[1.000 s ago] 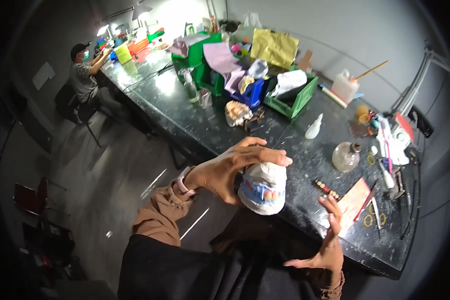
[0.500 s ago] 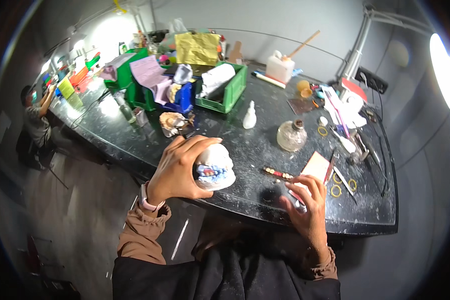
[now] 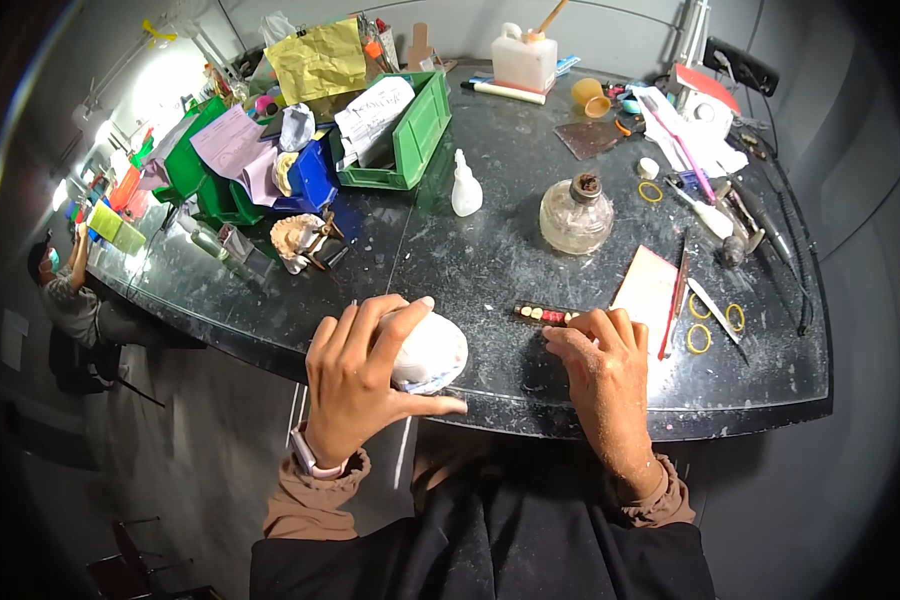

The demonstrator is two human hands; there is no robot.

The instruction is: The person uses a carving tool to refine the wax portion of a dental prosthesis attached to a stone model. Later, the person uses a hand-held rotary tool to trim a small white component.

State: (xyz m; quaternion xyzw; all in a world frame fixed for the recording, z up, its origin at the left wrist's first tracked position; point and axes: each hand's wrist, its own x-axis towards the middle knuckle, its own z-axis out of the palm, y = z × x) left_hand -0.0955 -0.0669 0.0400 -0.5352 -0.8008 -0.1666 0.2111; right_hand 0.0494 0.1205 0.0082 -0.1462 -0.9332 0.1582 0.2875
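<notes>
My left hand [image 3: 355, 360] is curled round a white dental cast [image 3: 435, 352] near the bench's front edge, fingers over its far side and thumb stretched along its near side. The cast's plain white surface faces up, with a little blue showing along the lower rim. Over the bench to the right, my right hand [image 3: 607, 375] has thumb and forefinger pinched together, palm down. Whatever is between those fingertips is hidden. Just beyond them lies a short strip of artificial teeth set in red [image 3: 542, 314], its right end partly covered by the hand.
A glass burner bottle [image 3: 576, 214], a white dropper bottle [image 3: 465, 186] and another cast on a metal frame [image 3: 305, 243] stand farther back. Right of my hand lie a pink wax sheet [image 3: 644, 285], a knife [image 3: 715, 315] and yellow rings. Green bins [image 3: 425, 130] line the back left.
The cast has turned, so its blue and red tooth area no longer faces me. My right fingers have closed into a pinch near the tooth strip. The whole view has shifted.
</notes>
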